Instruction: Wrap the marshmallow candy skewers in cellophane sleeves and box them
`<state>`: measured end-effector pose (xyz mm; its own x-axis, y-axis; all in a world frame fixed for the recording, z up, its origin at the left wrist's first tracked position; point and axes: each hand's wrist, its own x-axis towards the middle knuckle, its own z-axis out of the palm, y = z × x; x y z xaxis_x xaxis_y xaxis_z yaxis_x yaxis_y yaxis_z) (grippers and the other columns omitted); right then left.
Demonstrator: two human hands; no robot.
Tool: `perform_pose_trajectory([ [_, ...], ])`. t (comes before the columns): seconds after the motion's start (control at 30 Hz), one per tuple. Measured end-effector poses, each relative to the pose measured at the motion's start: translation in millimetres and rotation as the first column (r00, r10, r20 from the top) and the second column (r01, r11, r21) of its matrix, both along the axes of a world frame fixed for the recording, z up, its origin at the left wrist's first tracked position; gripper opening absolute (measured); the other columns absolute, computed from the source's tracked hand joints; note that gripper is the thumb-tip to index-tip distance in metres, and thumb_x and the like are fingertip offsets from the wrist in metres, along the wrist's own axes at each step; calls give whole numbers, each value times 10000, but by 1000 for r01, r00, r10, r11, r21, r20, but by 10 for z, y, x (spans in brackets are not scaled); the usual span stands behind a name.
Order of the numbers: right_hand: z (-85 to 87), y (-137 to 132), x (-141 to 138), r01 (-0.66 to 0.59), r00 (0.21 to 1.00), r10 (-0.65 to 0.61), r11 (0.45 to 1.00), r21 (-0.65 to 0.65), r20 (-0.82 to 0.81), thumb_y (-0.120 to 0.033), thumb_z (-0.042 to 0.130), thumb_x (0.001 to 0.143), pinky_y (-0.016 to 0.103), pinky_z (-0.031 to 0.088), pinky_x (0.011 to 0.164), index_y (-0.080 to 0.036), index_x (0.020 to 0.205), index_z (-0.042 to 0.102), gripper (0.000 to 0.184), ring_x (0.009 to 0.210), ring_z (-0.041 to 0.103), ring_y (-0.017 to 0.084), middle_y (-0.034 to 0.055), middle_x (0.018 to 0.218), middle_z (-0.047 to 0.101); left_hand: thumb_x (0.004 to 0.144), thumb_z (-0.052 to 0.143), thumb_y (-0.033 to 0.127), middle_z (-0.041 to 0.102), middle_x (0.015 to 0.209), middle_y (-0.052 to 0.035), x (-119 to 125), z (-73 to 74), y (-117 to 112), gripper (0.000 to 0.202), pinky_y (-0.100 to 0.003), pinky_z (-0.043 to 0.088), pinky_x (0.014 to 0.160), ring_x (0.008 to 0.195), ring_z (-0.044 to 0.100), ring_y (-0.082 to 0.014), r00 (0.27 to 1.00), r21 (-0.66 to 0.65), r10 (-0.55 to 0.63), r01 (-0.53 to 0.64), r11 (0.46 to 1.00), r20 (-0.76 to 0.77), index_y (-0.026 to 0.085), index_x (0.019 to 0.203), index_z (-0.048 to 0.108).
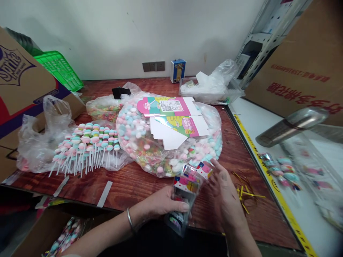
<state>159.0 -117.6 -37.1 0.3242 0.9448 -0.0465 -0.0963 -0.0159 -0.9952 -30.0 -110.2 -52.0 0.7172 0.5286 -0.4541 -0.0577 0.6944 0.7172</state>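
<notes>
Low in the middle of the frame, your left hand (163,203) is closed around a small stack of glossy clear cellophane packets printed with bright dots and stripes (187,187), thumb pressed across the front. Your right hand (227,200) is loosely open, fingers nearly straight, its fingertips at the stack's upper right corner and gripping nothing. The packets are thin, flat and crinkly, and tilt toward the upper right over the near edge of the red-brown wood-grain surface (128,182).

Just behind them, at centre frame, a large soft clear plastic bag (139,139) bulges with small round pastel candies in pink, white and blue. Flat die-cut cardboard box blanks in pink, green and white (174,117) lie on top of it. Left of centre, stacked pastel lollipops on thin white sticks (85,142) spill from a crumpled clear bag. Thin gold twist ties (245,194) lie scattered right of your right hand. In the upper right, a clear plastic tub (230,93) holds a rumpled white bag.
</notes>
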Motion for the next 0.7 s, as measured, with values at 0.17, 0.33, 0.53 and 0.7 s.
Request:
perform_pose_trajectory([
  [0.17,17,92,-136,-52,952,6,988,-143,-306,-543,624,809,394,476,972,-274,1288,506,562,1223,538,246,62,1419,499,672,790,345,680,845,-53,-1,59,-34,377,-276,475,725,729,615,-145,997,128,-75,76,989,-13,117,946,668],
  [0.33,34,38,-192,7,927,-85,977,-212,-364,-516,688,760,359,506,925,-268,1245,526,568,1205,549,240,47,1358,557,710,755,378,630,801,-14,-13,56,-51,353,-259,443,734,720,553,-128,995,252,-87,95,963,-42,125,937,660],
  [0.53,148,-80,-216,-180,812,31,963,-199,-583,-453,705,758,373,554,746,-205,1092,628,424,878,681,242,67,1021,718,722,749,393,583,738,15,27,52,-46,320,-220,427,688,670,506,-95,992,285,-116,126,950,-51,122,863,653],
  [0.7,87,-56,-275,-58,848,-37,985,-163,-529,-332,799,686,337,548,709,-257,1180,574,548,808,682,199,32,1002,722,662,796,410,678,794,-52,59,15,1,401,-295,503,723,667,626,-140,979,77,-192,186,980,72,109,902,685],
])
